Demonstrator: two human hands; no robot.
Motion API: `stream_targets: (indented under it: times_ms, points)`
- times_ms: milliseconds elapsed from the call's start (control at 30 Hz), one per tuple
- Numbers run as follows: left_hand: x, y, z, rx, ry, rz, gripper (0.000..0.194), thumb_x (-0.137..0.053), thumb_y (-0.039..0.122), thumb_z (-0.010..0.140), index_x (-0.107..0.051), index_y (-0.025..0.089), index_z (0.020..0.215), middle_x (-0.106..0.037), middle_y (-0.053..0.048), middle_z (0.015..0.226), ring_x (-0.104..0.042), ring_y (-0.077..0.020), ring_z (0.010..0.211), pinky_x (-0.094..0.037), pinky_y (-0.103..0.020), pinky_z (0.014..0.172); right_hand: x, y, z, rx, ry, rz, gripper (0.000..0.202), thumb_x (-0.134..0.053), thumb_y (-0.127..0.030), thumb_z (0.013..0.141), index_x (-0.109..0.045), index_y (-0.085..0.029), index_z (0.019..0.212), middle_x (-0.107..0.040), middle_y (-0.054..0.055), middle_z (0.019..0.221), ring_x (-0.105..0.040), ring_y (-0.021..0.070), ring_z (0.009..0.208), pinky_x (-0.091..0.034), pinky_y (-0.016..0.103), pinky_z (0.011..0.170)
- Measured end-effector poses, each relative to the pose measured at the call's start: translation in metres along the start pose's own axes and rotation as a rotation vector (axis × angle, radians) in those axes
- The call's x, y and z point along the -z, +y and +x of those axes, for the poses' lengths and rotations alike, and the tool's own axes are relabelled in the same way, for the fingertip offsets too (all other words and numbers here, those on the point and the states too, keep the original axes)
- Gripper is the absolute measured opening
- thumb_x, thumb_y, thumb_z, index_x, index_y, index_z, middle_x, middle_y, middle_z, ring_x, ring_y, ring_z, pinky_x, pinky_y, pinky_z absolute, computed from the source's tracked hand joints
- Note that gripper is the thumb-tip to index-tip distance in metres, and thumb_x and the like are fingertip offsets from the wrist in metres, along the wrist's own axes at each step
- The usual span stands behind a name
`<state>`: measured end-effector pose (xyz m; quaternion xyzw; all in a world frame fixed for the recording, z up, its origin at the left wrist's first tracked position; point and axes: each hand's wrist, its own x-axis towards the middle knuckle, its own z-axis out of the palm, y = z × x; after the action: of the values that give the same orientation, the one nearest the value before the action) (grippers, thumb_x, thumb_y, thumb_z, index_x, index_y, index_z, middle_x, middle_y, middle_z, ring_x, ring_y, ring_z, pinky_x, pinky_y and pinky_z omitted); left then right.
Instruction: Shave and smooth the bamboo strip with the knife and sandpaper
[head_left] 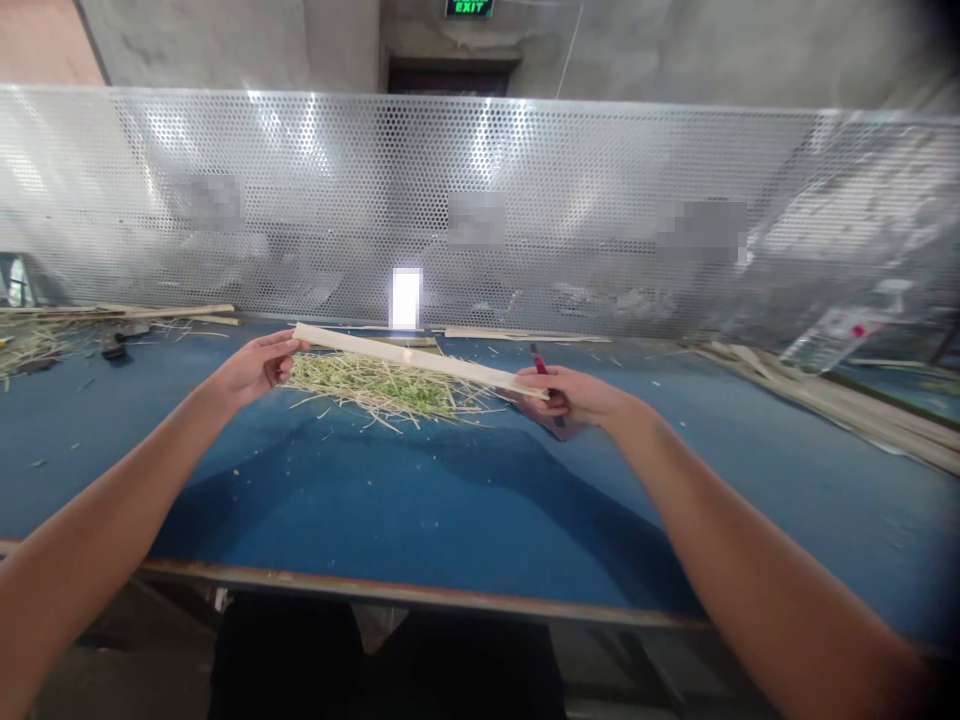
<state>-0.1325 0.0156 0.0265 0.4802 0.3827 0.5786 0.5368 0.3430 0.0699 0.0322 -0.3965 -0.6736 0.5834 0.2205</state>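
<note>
A long pale flat strip (412, 357) is stretched between my two hands above the blue table. My left hand (259, 370) pinches its left end. The strip's right end lies in my right hand (574, 395), whose fingers are closed round it. A red and dark tool (538, 362), perhaps a knife, also sticks out of my right hand. The strip tilts slightly down to the right. Behind and below it is a heap of thin yellow-green shavings (390, 390).
A perforated metal screen (337, 220) stands along the back of the blue table (420, 500). At the left are more shavings (34, 345) and a dark tool (114, 343). Long strips (847, 410) and a clear plastic bottle (832, 335) lie at the right.
</note>
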Motion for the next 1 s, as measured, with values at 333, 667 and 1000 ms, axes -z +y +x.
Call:
stream_targets:
  times_ms: [333,667,1000]
  points:
    - [-0.006,-0.003,0.002,0.019,0.147,-0.076,0.016,-0.064,0.012,0.084,-0.068,0.016,0.098,-0.073,-0.002,0.092,-0.056,-0.0031,0.052,-0.046,-0.012,0.043,-0.005,0.000,0.003,-0.045,0.089,0.040,0.040,-0.075,-0.047,0.075,-0.060,-0.017,0.098,-0.050,-0.004,0.059,-0.020,0.0045,0.043,-0.011,0.023,0.038]
    - [-0.004,-0.006,0.005,0.027,0.186,-0.060,0.009,-0.064,0.010,0.082,-0.068,0.014,0.089,-0.072,-0.003,0.089,-0.055,-0.0034,0.048,-0.047,-0.013,0.041,-0.012,-0.005,0.000,-0.014,0.014,0.060,0.033,-0.073,-0.045,0.078,-0.058,-0.016,0.083,-0.047,-0.004,0.060,-0.019,0.0025,0.042,-0.016,0.021,0.036]
    - [-0.007,-0.004,0.004,0.118,0.249,-0.007,0.006,-0.065,0.015,0.082,-0.068,0.013,0.087,-0.071,-0.004,0.082,-0.054,-0.0047,0.046,-0.046,-0.014,0.039,-0.014,-0.005,-0.001,-0.016,0.009,0.087,0.026,-0.073,-0.035,0.079,-0.061,-0.016,0.091,-0.045,-0.003,0.064,-0.019,0.0043,0.044,-0.011,0.024,0.037]
